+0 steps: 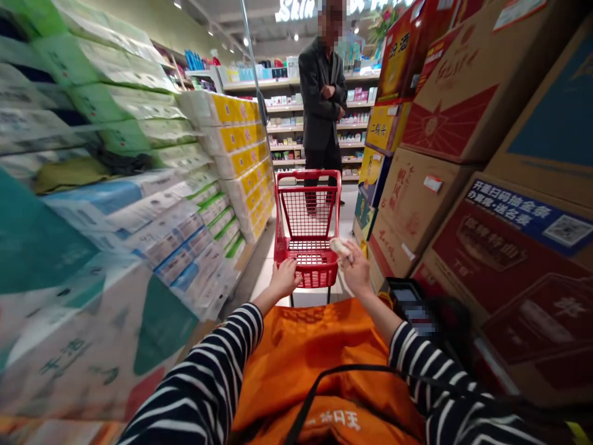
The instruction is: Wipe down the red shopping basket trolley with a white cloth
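Note:
In front of me stands a red plastic shopping cart (311,276) with a grid-patterned basket and a raised back frame. My left hand (285,278) is at the cart's near left corner, its fingers curled over the rim. A crumpled off-white cloth (340,247) is in my right hand (356,270), whose fingers are closed round it at the cart's right side rim. Both forearms wear striped sleeves, and an orange apron (319,346) covers my front.
Packs of tissue paper (185,241) and yellow-white bundles (236,154) are stacked left. Cardboard boxes (417,191) rise on the right, with a blurred screen device (412,303) low beside them. Another person (319,105) stands with folded arms beyond the cart, before shelves (285,117) of goods.

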`<state>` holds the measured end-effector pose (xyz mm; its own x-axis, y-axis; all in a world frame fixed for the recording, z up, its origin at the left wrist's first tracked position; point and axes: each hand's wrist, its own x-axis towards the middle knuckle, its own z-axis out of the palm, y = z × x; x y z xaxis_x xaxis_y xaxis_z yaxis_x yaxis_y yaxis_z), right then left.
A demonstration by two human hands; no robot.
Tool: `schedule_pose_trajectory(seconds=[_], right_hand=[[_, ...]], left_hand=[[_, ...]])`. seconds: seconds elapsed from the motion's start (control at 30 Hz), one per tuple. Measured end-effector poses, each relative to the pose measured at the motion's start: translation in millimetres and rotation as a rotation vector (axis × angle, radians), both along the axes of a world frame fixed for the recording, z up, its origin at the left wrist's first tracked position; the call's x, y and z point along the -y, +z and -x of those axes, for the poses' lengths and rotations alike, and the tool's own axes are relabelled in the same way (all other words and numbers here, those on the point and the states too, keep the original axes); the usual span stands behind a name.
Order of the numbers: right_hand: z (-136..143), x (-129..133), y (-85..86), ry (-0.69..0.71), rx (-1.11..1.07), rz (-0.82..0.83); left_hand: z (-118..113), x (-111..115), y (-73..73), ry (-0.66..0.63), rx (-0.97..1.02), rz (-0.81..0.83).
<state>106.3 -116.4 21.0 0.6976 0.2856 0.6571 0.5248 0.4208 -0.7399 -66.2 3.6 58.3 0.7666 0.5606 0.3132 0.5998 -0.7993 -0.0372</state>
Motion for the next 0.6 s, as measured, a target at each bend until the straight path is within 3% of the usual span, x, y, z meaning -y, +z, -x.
schedule_pose_trajectory(seconds=[0.07, 0.17, 0.27, 0.37, 0.47, 0.6], right_hand=[[20.8, -18.0, -4.6, -0.076, 0.278, 0.102], [56.1, -51.6, -23.8, -0.128, 0.580, 0.316], [54.9, -66.6, -43.6, -0.207, 0.804, 0.435], [18.3, -54.1, -50.0, -0.247, 0.879, 0.513], [-7.0, -39.2, -48.8, -0.276, 0.857, 0.555], [17.6, -50.1, -50.7, -0.324, 0.800, 0.456]], left_hand=[[1.9, -11.4, -6.5, 0.001, -0.071, -0.036], [2.9, -23.6, -6.8, -0.097, -0.133, -0.031], [11.0, -34.1, 4.7, -0.125, -0.202, -0.075], [21.7, -44.7, 15.1, -0.073, -0.258, -0.169], [26.2, -55.1, 15.5, -0.125, -0.252, -0.250], [25.1, -63.0, 10.5, -0.162, -0.240, -0.316]])
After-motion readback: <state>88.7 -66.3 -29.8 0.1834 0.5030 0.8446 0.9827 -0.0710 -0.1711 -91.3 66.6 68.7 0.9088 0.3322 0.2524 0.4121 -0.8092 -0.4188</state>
